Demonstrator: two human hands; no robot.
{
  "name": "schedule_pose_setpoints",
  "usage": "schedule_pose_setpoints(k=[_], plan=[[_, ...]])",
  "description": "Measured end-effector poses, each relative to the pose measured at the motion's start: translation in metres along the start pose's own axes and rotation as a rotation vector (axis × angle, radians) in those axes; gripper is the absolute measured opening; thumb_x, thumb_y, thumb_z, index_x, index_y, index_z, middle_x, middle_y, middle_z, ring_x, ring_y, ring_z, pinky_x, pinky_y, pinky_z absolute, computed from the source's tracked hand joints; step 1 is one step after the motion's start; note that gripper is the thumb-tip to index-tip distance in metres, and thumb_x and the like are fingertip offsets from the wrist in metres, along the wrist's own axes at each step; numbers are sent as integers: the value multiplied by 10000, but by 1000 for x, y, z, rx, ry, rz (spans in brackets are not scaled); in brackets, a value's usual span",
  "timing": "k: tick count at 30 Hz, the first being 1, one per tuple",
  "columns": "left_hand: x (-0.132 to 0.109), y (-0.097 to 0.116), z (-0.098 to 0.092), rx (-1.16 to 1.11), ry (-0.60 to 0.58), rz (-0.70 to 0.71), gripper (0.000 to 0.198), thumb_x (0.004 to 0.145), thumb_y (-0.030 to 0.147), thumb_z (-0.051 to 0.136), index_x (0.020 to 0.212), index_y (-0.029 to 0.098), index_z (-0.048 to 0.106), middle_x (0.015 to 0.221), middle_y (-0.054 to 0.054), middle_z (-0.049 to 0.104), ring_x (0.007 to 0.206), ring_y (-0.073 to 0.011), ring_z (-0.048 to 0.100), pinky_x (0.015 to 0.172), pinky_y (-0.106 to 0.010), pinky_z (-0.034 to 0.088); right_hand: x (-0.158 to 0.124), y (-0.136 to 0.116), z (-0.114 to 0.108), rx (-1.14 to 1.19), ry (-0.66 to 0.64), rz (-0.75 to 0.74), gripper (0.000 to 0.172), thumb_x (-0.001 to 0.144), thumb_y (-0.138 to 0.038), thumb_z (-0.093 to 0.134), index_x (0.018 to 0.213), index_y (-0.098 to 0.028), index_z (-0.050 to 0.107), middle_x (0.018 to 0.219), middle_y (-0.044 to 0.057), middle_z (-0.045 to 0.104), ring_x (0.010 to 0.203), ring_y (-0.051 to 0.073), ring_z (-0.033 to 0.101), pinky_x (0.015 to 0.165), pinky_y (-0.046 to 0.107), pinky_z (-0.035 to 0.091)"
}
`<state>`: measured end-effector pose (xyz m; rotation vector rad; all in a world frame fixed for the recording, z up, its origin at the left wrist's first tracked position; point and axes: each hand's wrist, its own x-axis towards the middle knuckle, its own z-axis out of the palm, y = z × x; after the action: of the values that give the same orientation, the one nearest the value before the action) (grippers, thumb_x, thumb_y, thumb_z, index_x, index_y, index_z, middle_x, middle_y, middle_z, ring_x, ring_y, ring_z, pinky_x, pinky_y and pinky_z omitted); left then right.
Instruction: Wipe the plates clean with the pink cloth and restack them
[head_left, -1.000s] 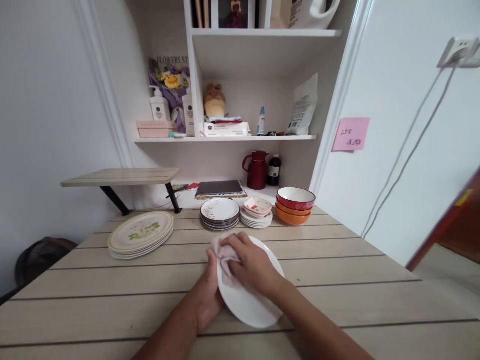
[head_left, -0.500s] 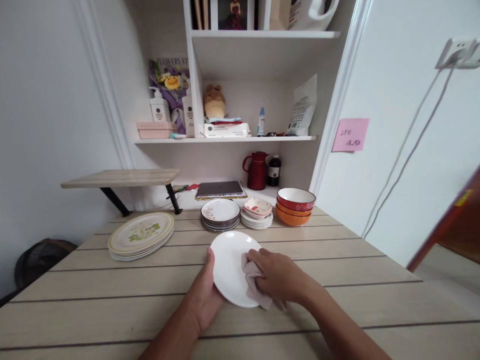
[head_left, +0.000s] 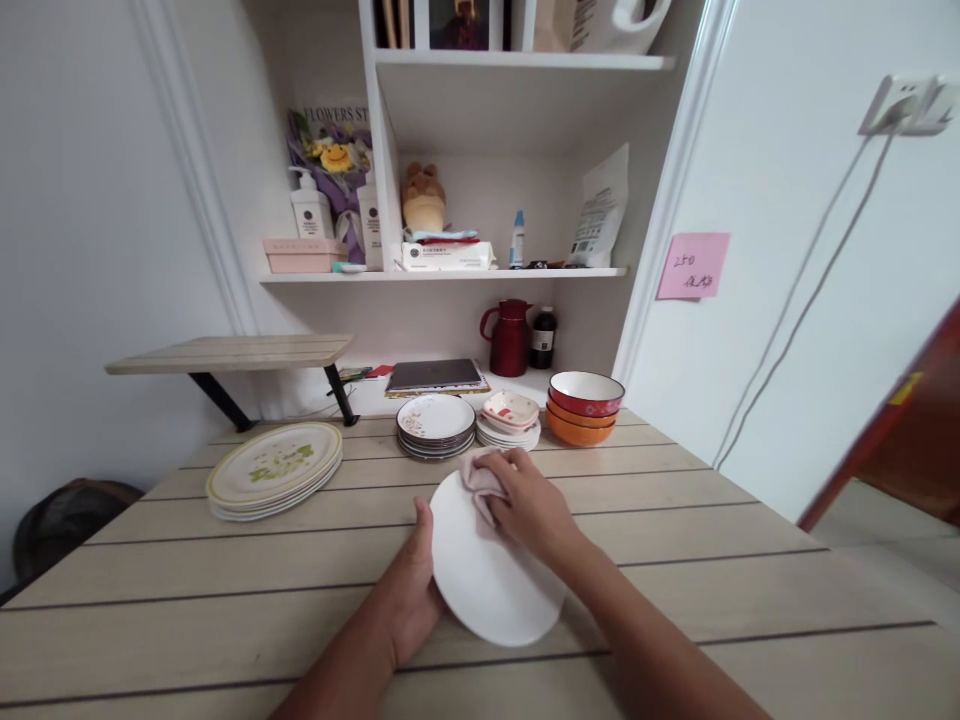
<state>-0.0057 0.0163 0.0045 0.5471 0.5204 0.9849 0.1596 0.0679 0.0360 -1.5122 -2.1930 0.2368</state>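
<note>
A plain white plate (head_left: pixel 487 585) is held tilted above the slatted table in the head view. My left hand (head_left: pixel 412 585) grips its left edge, thumb at the rim and the other fingers hidden beneath. Bunched in the fingers of my right hand (head_left: pixel 532 505) is a pale pinkish cloth (head_left: pixel 480 475), pressed against the plate's far rim. Just beyond the plate are a stack of dark-rimmed plates (head_left: pixel 436 420) and small white plates (head_left: pixel 510 435) with patterned square dishes (head_left: pixel 510 410) on top.
To the left lie stacked yellow-rimmed plates (head_left: pixel 274 465), beside a small raised wooden shelf (head_left: pixel 232 352). Red and orange bowls (head_left: pixel 585 410) stand at the back right. Behind are a laptop (head_left: pixel 435 374), a red jug (head_left: pixel 510 338) and a dark bottle (head_left: pixel 543 338).
My right hand and the cloth have slid from the plate's right side to its far edge. The plate has shifted slightly nearer and to the right, and its tilt has changed.
</note>
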Motion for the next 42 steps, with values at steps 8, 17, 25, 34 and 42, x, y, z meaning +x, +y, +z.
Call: schedule_pose_setpoints(k=[8,17,25,34,42], plan=[[3,0,-9,8,41,66,722,867,592,450,1437,152,395,1311,-166,599,1274,-309,501,1128,-483,256,-24,21,-23,-210,-274,14,351,729,-189,543,1072,-257,570,1007,59,626,828,218,609,606,280,273],[5,3,-6,-48,-91,16,784,851,665,352,1435,145,401,1304,-189,599,1243,-324,529,1101,-487,297,-30,-18,-15,196,-360,-257,510,726,-238,604,1220,-287,485,1186,38,613,1030,221,571,803,290,376],[-4,0,4,39,-48,-9,742,844,650,403,1419,182,430,1275,-151,629,1221,-300,554,1083,-440,333,-5,-12,-2,142,-25,13,363,767,-167,551,1109,-256,469,1123,39,553,891,178,564,681,251,333],[0,3,-4,-37,84,46,761,854,606,467,1443,132,376,1319,-154,593,1279,-284,500,1120,-425,292,-14,21,-15,-149,-136,83,395,743,-136,534,1095,-308,590,1065,34,497,736,135,546,575,249,252],[3,5,-10,-75,86,94,697,891,545,449,1435,115,388,1295,-175,610,1242,-294,534,1128,-447,283,-30,-4,-11,45,-317,-160,394,668,-130,565,1028,-282,614,988,14,573,827,172,558,683,256,332]])
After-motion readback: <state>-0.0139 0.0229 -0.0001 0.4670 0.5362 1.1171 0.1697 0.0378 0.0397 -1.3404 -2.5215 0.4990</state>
